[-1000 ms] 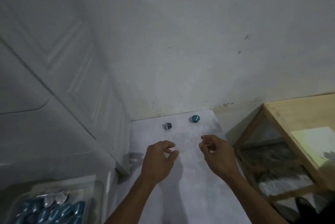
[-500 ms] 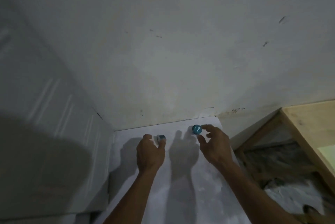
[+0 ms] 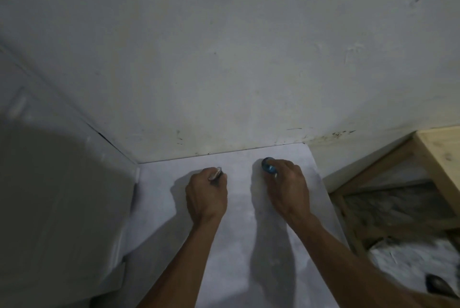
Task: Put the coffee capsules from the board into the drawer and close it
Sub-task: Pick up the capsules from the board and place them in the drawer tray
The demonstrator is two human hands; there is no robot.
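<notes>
A white board (image 3: 239, 245) runs from the bottom of the view to the wall. Near its far end my left hand (image 3: 206, 195) is closed around a dark grey coffee capsule (image 3: 216, 173), whose silver rim sticks out past my fingers. My right hand (image 3: 286, 185) grips a blue coffee capsule (image 3: 268, 166), with only its far end showing between thumb and fingers. Both hands rest low on the board. The drawer is out of view.
A white panelled cabinet (image 3: 62, 195) stands along the left, close to the board's edge. A stained white wall (image 3: 224, 58) closes the far side. To the right a wooden frame table (image 3: 438, 158) stands over rubble on the floor.
Both hands reached forward to the far end of the board and closed on the two capsules. The view tilted up, so the open drawer with blue capsules dropped out of sight.
</notes>
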